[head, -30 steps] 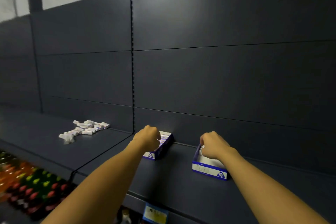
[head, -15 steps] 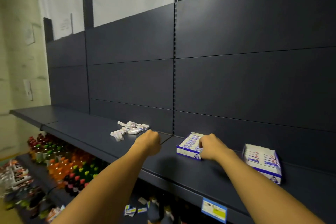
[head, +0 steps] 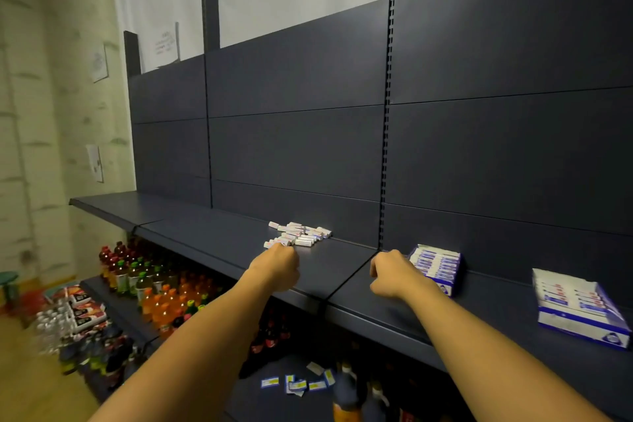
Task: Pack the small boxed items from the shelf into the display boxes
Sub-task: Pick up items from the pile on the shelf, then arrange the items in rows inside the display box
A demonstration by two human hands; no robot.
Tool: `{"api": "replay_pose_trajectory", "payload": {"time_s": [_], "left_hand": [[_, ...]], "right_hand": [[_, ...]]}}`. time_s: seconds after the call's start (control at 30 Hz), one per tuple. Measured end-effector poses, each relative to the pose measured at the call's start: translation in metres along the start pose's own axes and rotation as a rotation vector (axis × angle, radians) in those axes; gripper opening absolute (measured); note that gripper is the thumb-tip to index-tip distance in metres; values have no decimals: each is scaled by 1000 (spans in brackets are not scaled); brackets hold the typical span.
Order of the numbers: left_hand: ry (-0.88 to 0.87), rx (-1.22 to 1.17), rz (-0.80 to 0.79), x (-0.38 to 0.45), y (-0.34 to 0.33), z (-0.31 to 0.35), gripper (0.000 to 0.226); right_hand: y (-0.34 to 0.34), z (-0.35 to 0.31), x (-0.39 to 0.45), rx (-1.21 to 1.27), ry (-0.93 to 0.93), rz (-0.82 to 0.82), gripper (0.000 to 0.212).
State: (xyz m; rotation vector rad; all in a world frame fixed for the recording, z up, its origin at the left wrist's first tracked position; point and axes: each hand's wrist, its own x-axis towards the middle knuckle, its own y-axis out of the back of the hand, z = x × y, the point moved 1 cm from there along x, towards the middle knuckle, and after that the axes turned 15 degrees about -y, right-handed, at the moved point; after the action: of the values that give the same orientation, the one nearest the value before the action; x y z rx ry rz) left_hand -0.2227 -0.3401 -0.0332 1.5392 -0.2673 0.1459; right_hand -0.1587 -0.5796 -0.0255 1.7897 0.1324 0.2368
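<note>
On the dark shelf, from the head view: reaches with the left hand, now gone from the middle display box over to the pile of small boxes. Touches the near edge of the pile with curled fingers; cannot tell if one is picked up yet. Rests the right hand curled against that box's left end, away from the far display box now; cannot tell if gripping. Looks like more packing comes next.
</note>
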Motion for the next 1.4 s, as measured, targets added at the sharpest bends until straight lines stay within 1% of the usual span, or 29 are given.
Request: {"api": "replay_pose_trajectory", "payload": {"time_s": [0.13,0.3,0.4,0.53,0.7,0.9,1.1,1.4], "left_hand": [[2,-5,-21,-11,1,-31,24],[14,0,-64,-16,-4,-70,28],[5,-11,-58,-11,-7,-90,28],[9,-18,-49,2,-14,-115,28],[34,3,-66,26,-23,-147,25],[43,-14,-101,63,-33,-188,29],[27,-38,-99,105,-44,-218,31],[1,-50,-103,154,-62,-248,27]], "right_hand": [[-8,-34,3,23,8,1,33],[-22,-66,9,4,12,-25,30],[-26,-81,21,15,6,-47,34],[-30,-103,45,28,20,-47,38],[-38,-135,84,1,72,-10,28],[-37,-167,141,33,80,24,28],[-39,-175,191,39,67,19,27],[-56,-151,237,5,-26,-28,29]]}}
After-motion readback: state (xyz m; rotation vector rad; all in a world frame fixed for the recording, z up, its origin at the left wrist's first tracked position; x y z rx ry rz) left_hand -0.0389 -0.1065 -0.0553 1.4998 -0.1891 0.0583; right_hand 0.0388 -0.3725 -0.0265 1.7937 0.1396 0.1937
